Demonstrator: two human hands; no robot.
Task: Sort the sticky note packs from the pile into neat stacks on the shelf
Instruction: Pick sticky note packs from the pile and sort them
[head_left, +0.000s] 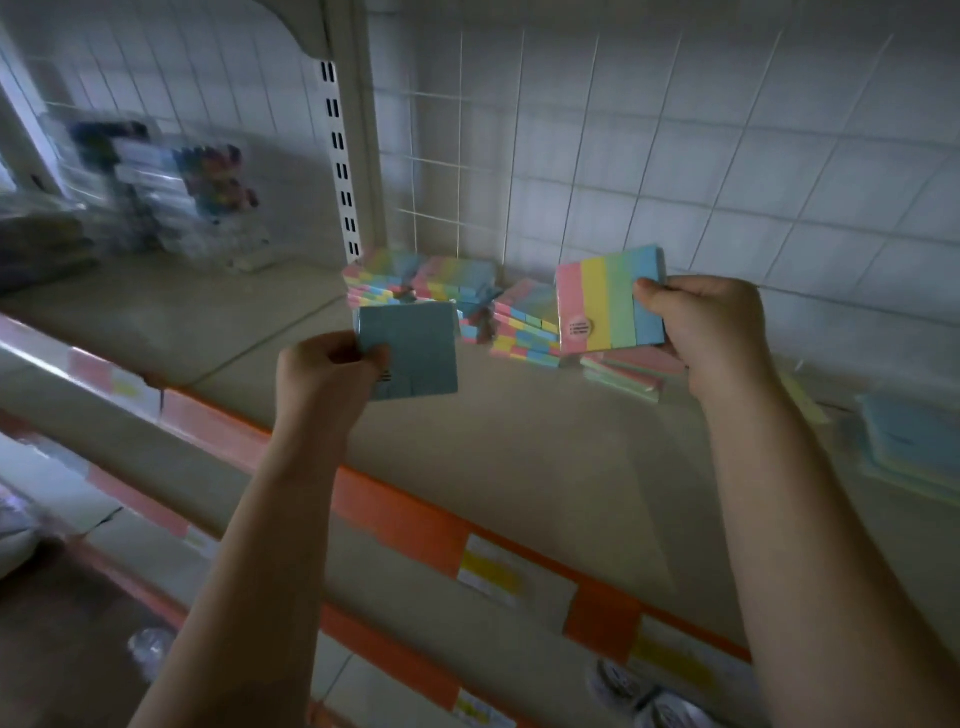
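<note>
the shelf (519, 467) carries all the stock, its board running from 9 o'clock to 3 o'clock with an orange price rail (395, 514) along the front edge. at 12 o'clock, against the wire grid back, sits the pile (447, 291) of striped packs, leaning and uneven; loose pink and green packs (628, 374) lie just beside it at 1 o'clock, and a blurred blue stack (914, 441) lies at 3 o'clock near the frame edge.

the right hand (711, 332) holds the striped pack (608, 301) upright above the loose packs, thumb on its face and fingers curled behind one edge. the left hand (327, 369) pinches the blue pack (410, 348) by one lower corner, fingers closed on it, in front of the pile.

risks, judged from this view: the corner pinch on the blue pack is shallow, so the pack could swing or drop onto the rail. the pile leans; a brush from either forearm could topple it. both hands being loaded, neither is free to steady a stack while placing. motion blur hides the stack edges at 3 o'clock, so alignment there cannot be confirmed.
</note>
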